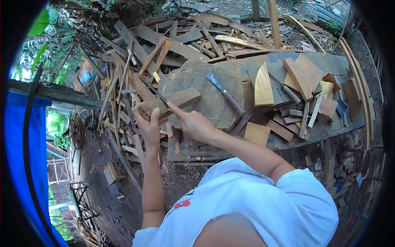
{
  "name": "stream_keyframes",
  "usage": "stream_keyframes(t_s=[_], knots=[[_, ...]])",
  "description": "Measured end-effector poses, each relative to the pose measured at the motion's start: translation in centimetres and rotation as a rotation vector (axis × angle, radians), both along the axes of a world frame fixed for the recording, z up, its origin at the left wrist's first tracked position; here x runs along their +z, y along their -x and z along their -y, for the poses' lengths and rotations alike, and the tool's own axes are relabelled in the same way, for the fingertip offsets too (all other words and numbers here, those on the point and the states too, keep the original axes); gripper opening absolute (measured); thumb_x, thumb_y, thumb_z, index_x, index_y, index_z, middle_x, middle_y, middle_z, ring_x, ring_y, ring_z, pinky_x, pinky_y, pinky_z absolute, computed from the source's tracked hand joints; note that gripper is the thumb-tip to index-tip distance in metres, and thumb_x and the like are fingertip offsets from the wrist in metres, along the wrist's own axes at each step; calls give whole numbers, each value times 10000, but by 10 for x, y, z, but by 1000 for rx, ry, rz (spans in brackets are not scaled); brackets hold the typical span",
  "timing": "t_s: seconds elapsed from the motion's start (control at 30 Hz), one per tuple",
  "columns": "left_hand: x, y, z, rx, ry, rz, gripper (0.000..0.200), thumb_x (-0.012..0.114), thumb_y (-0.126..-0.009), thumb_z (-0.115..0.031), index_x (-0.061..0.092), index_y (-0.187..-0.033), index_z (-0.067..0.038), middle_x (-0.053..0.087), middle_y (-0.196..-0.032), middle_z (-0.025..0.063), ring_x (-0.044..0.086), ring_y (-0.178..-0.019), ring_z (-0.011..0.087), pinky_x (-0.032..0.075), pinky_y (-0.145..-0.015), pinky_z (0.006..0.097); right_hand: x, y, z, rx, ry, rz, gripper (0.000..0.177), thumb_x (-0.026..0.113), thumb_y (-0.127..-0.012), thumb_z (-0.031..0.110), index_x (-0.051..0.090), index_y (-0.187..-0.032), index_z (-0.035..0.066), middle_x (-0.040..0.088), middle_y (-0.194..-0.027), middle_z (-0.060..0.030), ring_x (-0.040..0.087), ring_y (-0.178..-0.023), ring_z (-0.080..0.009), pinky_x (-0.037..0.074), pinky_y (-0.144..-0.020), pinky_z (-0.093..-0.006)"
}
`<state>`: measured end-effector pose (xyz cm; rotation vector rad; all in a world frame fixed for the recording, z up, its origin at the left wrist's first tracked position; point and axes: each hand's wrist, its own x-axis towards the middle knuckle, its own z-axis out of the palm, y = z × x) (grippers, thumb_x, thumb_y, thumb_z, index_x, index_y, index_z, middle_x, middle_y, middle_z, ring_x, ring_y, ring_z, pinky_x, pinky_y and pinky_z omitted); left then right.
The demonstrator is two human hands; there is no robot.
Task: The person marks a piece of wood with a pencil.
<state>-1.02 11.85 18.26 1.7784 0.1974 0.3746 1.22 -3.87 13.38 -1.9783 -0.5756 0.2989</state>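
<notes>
My left hand (pixel 149 125) is wrapped around the near-left end of a thick brown wooden block (pixel 184 98), its thumb up against the side. The block is tilted above a worn round wooden slab. My right hand (pixel 194 123) is curled, with its index finger stretched along a thin dark tool (pixel 161 97) that lies across the block's top face. Its kind I cannot make out, and its near end is hidden by my fingers. To the right of the block, a knife (pixel 225 94) with a broad metal blade and a dark wooden handle lies on the slab (pixel 181 78).
Cut wood pieces (pixel 304 74) and a curved pale board (pixel 263 86) lie on the bench (pixel 337 61) at the right, with a wooden-handled tool (pixel 291 94) among them. Scrap wood (pixel 173 41) is heaped behind and left. A blue sheet (pixel 31 152) hangs at far left.
</notes>
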Motion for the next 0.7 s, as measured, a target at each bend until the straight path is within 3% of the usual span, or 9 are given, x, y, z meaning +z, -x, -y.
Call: stream_keyframes(t_s=[0.07,0.2,0.3,0.37,0.5,0.7], knots=[[-2,3,0,20,11,10,376,596,-906,-83,385,-1217,-83,488,-1165,131,612,-977,212,629,-661,319,-12,-12,-3,-60,102,27,570,452,-939,158,314,-1487,233,640,-801,-310,643,-761,-474,510,-697,-548],[-5,0,-6,31,-43,28,345,565,-933,-108,387,-1225,-64,479,-1185,127,634,-967,245,631,-676,358,-35,-29,-22,-108,4,50,574,450,-932,166,325,-1483,269,643,-799,-298,645,-752,-470,519,-693,-550],[-16,-5,-19,26,-186,80,336,570,-927,-100,399,-1214,-58,495,-1158,121,616,-982,225,614,-706,343,6,-6,-6,-25,74,9,596,460,-914,143,327,-1483,257,646,-812,-295,642,-762,-472,509,-713,-550],[-10,-4,-12,83,-180,98,323,611,-880,-53,444,-1157,-31,482,-1095,94,518,-995,164,449,-901,297,1,-8,-5,-11,74,20,600,465,-907,136,328,-1483,238,645,-826,-300,640,-774,-473,506,-715,-551],[-11,-6,-11,80,-233,151,332,614,-871,-59,453,-1159,-13,492,-1070,95,499,-1014,170,403,-940,304,-30,-38,-28,-103,11,71,584,452,-923,134,323,-1483,239,641,-819,-304,633,-762,-481,501,-695,-556],[-9,-8,-12,86,-210,149,319,606,-872,-50,459,-1153,-10,488,-1076,87,492,-1027,166,387,-955,297,-6,-5,-6,-22,85,43,547,438,-954,168,320,-1483,238,635,-791,-303,631,-745,-486,505,-679,-554]])
